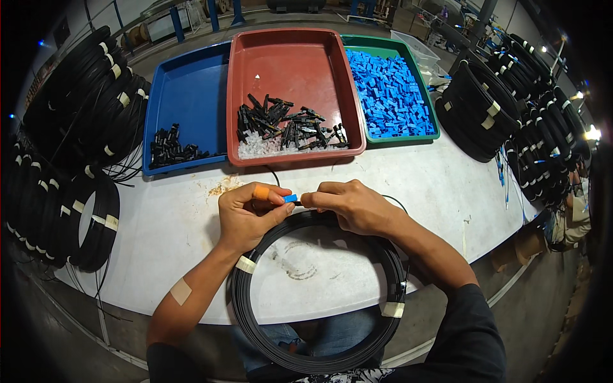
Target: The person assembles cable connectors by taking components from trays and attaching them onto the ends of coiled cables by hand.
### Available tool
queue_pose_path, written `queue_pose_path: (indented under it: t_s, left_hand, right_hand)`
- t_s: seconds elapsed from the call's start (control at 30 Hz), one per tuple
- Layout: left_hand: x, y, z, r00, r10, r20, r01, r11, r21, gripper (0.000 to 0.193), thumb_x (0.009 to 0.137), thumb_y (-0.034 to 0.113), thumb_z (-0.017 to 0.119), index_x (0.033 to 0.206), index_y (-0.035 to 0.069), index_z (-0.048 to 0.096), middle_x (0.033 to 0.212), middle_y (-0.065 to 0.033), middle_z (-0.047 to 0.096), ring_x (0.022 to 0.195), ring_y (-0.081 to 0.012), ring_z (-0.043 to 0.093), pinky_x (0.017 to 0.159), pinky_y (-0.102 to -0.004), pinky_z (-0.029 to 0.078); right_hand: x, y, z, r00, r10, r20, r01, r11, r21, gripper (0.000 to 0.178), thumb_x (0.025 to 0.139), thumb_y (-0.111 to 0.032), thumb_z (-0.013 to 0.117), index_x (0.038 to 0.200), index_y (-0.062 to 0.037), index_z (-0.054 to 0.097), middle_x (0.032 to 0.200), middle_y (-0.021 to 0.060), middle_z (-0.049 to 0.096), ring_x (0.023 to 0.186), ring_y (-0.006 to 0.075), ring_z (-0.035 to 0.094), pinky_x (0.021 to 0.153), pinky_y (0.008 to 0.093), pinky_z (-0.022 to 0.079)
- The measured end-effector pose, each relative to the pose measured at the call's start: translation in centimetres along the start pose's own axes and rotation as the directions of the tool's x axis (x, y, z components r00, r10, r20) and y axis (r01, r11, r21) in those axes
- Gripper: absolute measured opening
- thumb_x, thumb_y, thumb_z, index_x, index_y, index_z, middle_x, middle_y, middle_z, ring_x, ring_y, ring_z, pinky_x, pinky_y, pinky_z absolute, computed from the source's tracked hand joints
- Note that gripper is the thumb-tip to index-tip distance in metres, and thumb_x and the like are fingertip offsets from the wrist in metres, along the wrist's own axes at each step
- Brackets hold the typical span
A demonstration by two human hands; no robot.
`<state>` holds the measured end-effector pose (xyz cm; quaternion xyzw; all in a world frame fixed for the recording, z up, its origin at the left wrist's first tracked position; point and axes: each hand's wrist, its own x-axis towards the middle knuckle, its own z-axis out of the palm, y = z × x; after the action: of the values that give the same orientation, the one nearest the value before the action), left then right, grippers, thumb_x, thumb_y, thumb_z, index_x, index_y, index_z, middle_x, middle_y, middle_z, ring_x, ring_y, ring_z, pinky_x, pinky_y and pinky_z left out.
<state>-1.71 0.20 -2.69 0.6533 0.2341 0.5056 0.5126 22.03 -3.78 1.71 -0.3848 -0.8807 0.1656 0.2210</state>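
Observation:
Between my two hands, above the far side of a black cable coil, is a small blue connector piece (pixel 290 198). My left hand (pixel 248 214), with an orange wrap on one finger, pinches the blue piece between thumb and fingertips. From the right, my right hand (pixel 357 207) is closed close beside it, its fingertips at a short dark part that meets the blue piece. The black cable coil (pixel 239 300), bound with pale tape, lies partly on the white table and overhangs its near edge above my lap.
Beyond my hands stand a blue tray (pixel 185 83) and a red tray (pixel 287 57), both with black connector parts, and a green tray (pixel 437 131) full of blue pieces. More black cable coils (pixel 96 217) stand at left, and others (pixel 479 112) at right. The white table (pixel 159 255) has a curved near edge.

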Motion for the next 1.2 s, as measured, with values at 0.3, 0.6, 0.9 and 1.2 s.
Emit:
queue_pose_path:
  t_s: [0.3, 0.6, 0.9, 1.2]
  left_hand:
    - [0.1, 0.2, 0.2, 1.000, -0.001, 0.000, 0.001, 1.000, -0.013, 0.012, 0.081, -0.007, 0.079, 0.088, -0.002, 0.070, 0.102, -0.0157, 0.074, 0.086, -0.0125, 0.072, 0.080, -0.0243, 0.060]
    - [0.0, 0.1, 0.0, 1.000, 0.020, 0.012, -0.020, 1.000, -0.007, 0.012, 0.082, -0.007, 0.079, 0.089, -0.003, 0.070, 0.103, -0.0159, 0.074, 0.087, -0.0132, 0.072, 0.081, -0.0254, 0.060]
    - [-0.1, 0.3, 0.3, 0.996, 0.037, -0.078, -0.036, 0.999, 0.013, 0.032, 0.082, -0.010, 0.076, 0.110, -0.003, 0.062, 0.105, -0.0162, 0.071, 0.096, -0.0189, 0.072, 0.086, -0.0292, 0.060]
    - [0.2, 1.2, 0.4, 0.997, 0.050, -0.062, -0.038, 0.983, 0.179, 0.059, 0.080, -0.010, 0.077, 0.129, -0.001, 0.047, 0.099, -0.0178, 0.074, 0.093, -0.0200, 0.074, 0.085, -0.0282, 0.061]
  right_hand:
    - [-0.4, 0.3, 0.3, 0.997, -0.011, -0.077, 0.014, 0.999, 0.037, 0.056, 0.071, 0.015, 0.058, 0.121, -0.0103, 0.060, 0.093, 0.0123, 0.064, 0.080, 0.0341, 0.070, 0.067, 0.0438, 0.058]
    - [-0.4, 0.5, 0.3, 0.997, -0.062, -0.052, 0.061, 0.998, -0.028, 0.061, 0.072, 0.009, 0.064, 0.129, -0.0133, 0.059, 0.094, 0.0124, 0.064, 0.079, 0.0364, 0.069, 0.070, 0.0454, 0.058]
    - [-0.7, 1.4, 1.6, 0.916, -0.011, -0.402, -0.008, 0.999, -0.045, 0.033, 0.079, 0.009, 0.067, 0.107, -0.0079, 0.061, 0.091, 0.0089, 0.071, 0.077, 0.0309, 0.070, 0.063, 0.0395, 0.055]
    - [-0.5, 1.3, 1.4, 0.876, -0.085, -0.474, 0.055, 0.996, -0.077, 0.031, 0.078, 0.009, 0.068, 0.104, -0.0071, 0.064, 0.087, 0.0080, 0.072, 0.075, 0.0270, 0.071, 0.060, 0.0358, 0.056]
